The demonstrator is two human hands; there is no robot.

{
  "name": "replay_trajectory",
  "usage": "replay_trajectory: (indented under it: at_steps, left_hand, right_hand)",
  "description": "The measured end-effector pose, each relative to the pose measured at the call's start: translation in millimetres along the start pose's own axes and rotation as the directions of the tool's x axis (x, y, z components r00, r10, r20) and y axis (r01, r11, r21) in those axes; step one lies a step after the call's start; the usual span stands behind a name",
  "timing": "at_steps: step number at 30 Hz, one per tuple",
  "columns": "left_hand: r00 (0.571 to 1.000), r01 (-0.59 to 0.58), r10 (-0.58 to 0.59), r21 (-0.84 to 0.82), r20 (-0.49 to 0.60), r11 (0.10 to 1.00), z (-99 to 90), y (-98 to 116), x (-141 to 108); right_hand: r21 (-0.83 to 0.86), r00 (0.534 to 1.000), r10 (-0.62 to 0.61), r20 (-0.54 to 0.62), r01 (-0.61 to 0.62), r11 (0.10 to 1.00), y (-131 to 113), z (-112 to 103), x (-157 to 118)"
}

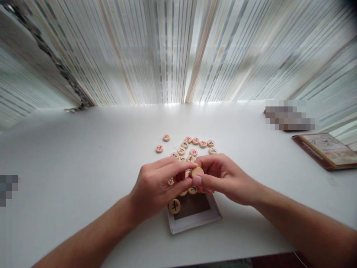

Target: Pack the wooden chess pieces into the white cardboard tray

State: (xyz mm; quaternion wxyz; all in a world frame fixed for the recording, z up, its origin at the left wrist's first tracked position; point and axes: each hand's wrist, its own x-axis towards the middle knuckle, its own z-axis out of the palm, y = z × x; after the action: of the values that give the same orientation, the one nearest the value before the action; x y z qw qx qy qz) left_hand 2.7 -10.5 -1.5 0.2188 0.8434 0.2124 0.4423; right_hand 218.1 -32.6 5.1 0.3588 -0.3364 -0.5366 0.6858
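Observation:
Between the fingertips of both hands is a round wooden Chinese chess piece [198, 172], its blank side showing; a second one may be stacked behind it. My left hand [160, 178] pinches it from the left, and my right hand [220, 176] pinches it from the right with the thumb in front. Below the hands sits a shallow open box [195, 223] with a brown bottom. Inside it lie several pieces, including one with a black character [174, 206]; my hands partly hide the others. Beyond the hands, several red- and black-marked pieces [193, 152] lie on the white table.
Two red-marked pieces [159, 149] lie apart on the left. A brown-edged flat box or book [329, 150] rests at the right, near a blurred object [290, 117]. Striped string curtains [156, 52] hang along the table's far edge [134, 106].

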Motion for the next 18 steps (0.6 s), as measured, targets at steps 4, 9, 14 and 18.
replay_trajectory:
  at_steps: [4, 9, 14, 18]
  left_hand:
    - [0.999, -0.036, 0.036, 0.014, 0.025, 0.999, 1.0, -0.7, -1.8]
    - [0.998, -0.048, 0.048, 0.023, 0.033, 0.999, 0.5, 1.0, -0.6]
    - [0.999, -0.038, 0.037, 0.032, 0.024, 0.999, -1.6, 3.0, 0.6]
    - [0.999, -0.026, 0.025, 0.045, 0.025, 0.999, -2.0, 2.5, 0.9]
  right_hand:
    - [-0.019, 1.0, 0.003, -0.008, -0.004, 1.0, 2.4, -0.1, 0.3]
    - [-0.118, 0.999, -0.023, -0.026, 0.02, 0.993, -1.8, -0.8, -1.2]
    - [-0.13, 0.999, -0.05, 0.006, 0.051, 0.99, -5.3, -1.8, -2.0]
    - [-0.117, 0.998, -0.059, 0.021, 0.061, 0.991, -3.0, -3.9, -1.8]
